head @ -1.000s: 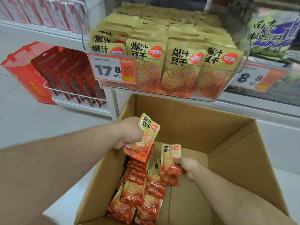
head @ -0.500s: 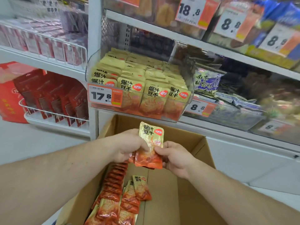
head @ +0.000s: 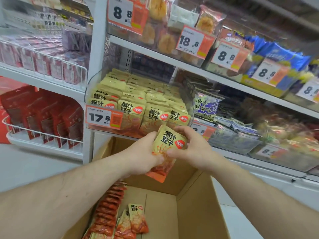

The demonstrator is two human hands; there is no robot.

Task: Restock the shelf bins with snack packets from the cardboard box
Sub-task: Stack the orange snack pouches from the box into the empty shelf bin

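Both hands are on the same yellow-orange snack packet (head: 168, 149), held up in front of the clear shelf bin (head: 138, 107) and above the cardboard box (head: 195, 209). Left hand (head: 145, 156) has its fingers curled round the packet's left edge, and there look to be more packets stacked behind the front one in that grip, orange bottoms poking out below the palm, tho I can't tell how many. Right hand (head: 191, 149) pinches the packet's right side w/ thumb on the front face and fingers bent over the top corner. So both are gripping, neither is open.

Packet is tilted a bit, top leaning right, black characters and a red logo facing the cam.

Bin right behind it is packed w/ the same yellow packets standing in rows, front row pressed against the clear wall. Orange price tag (head: 103, 118) reading 17.8 is stuck on the bin's front left.

Box sits low on the floor, flaps up. Inside along the left wall there's a long row of packets (head: 108, 213) on edge, plus a couple of loose ones (head: 136, 219) leaning beside that row nr the bottom of the frame.

Other stuff: red packs in a white wire basket (head: 44, 133) to the left, a blue-purple bag (head: 206, 105) in the next bin to the right, and more 8.8 / 18.8 tags on the shelf above.
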